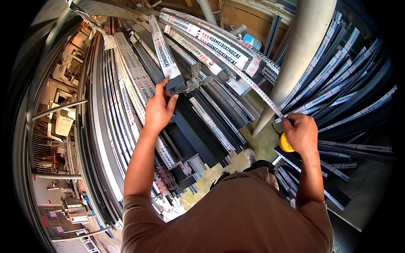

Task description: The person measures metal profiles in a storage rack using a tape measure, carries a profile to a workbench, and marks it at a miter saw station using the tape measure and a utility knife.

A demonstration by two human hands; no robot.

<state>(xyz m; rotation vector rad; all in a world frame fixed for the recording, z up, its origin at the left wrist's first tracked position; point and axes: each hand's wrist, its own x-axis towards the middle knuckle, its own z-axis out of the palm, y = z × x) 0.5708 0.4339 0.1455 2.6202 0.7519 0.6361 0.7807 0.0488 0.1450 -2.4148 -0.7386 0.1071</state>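
Observation:
My right hand (301, 131) is closed around a tape measure with a yellow case (286, 143), thumb and finger at the point where the blade comes out. The pulled-out white blade (258, 90) runs up and left over the stacked profiles; I cannot make out its far end. With thumb and index finger apart, my left hand (159, 107) rests at the near end of a dark metal profile (163, 52) wrapped in white printed film. Next to that end lie other film-covered profiles (202, 36), some with bare cut ends.
Long profiles (114, 114) lie stacked on the left, beside a metal rack post (59, 105). A thick pale pole (303, 46) stands at the upper right. More dark profiles (337, 80) fan out behind it. A shoe (250, 157) shows on the floor below.

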